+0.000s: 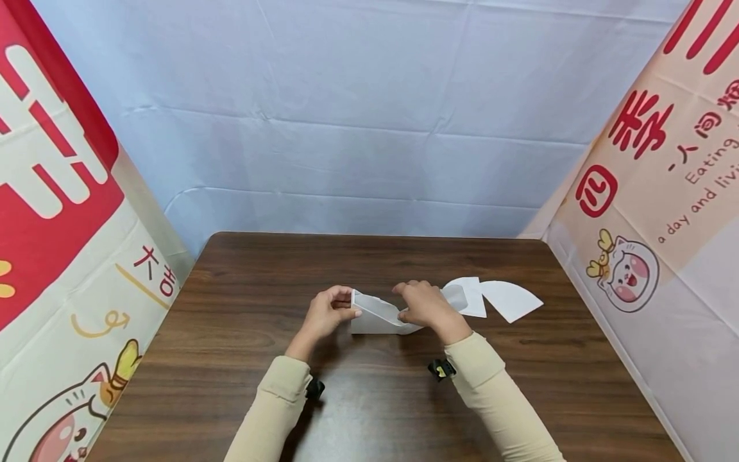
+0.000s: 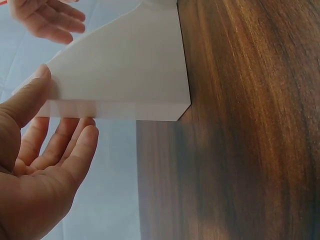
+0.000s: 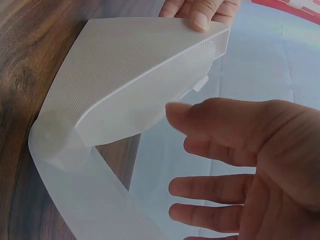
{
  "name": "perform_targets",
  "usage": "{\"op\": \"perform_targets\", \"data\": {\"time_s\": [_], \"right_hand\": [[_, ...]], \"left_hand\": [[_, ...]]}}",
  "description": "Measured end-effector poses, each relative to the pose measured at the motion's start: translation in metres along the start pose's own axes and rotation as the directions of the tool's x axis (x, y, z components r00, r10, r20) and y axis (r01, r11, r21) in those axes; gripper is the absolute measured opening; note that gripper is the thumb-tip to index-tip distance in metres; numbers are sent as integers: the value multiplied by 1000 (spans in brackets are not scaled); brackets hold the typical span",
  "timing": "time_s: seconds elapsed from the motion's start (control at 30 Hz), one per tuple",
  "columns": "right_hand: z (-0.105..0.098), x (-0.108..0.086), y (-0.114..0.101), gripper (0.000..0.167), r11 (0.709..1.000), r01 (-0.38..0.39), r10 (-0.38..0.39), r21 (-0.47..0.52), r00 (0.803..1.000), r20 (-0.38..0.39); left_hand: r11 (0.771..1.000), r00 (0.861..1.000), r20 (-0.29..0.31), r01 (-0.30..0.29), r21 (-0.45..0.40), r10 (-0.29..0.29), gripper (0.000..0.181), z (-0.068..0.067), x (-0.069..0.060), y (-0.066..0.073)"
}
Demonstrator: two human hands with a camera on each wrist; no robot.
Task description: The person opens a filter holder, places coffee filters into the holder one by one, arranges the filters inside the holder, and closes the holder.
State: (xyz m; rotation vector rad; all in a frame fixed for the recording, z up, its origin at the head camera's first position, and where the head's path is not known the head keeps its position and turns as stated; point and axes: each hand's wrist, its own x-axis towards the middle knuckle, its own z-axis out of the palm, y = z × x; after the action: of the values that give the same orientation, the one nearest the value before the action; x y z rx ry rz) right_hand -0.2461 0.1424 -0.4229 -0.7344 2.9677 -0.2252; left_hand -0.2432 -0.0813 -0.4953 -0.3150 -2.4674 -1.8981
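A white, slant-topped holder [image 1: 369, 326], shaped like a magazine file, stands on the table. My left hand [image 1: 326, 314] grips its tall end, thumb on one side and fingers on the other. In the left wrist view the holder [image 2: 125, 65] shows a smooth flat side and a narrow end wall. My right hand [image 1: 427, 308] hovers over its low end with relaxed fingers. In the right wrist view the right hand [image 3: 240, 150] holds nothing, its thumb close to the holder's edge. A pale strip [image 3: 95, 190] joins the holder [image 3: 120, 55] at a rounded corner.
Further white sections [image 1: 475, 298] and a fan-shaped white panel [image 1: 510, 300] lie to the right on the brown wooden table [image 1: 277, 269]. A pale cloth [image 1: 369, 160] hangs behind the table, with printed cloths [image 1: 635, 192] on both sides.
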Motion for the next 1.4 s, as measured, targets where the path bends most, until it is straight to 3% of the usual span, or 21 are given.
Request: {"op": "perform_targets", "data": {"time_s": [0.23,0.3,0.37,0.47,0.53,0.97,1.4], "right_hand": [[-12,-3,5,52,1000,-14,14,26,1000,5],[-17,-5,8,53,999,-23,23,33,1000,0],[-21,-7,12,53,999,-31,31,32,999,-10],[-26,-9,18,52,999,-38,39,26,999,-33],[-28,-10,22,51,999,-39,40,21,998,-54],[-33,-21,47,48,996,-75,80,49,990,-118],[-44,-29,66,46,987,-118,130,109,985,-115]], "left_hand": [[1000,1000,3,17,-13,-17,35,-1,0,0],[1000,1000,13,18,-15,-17,34,-3,-3,10],[1000,1000,12,15,-18,-14,34,-2,-3,10],[1000,1000,16,21,-12,-21,34,-2,-3,10],[1000,1000,5,28,-8,-28,35,0,1,-1],[1000,1000,5,21,1,-21,34,0,1,-1],[1000,1000,8,23,2,-23,35,-1,-1,-2]]}}
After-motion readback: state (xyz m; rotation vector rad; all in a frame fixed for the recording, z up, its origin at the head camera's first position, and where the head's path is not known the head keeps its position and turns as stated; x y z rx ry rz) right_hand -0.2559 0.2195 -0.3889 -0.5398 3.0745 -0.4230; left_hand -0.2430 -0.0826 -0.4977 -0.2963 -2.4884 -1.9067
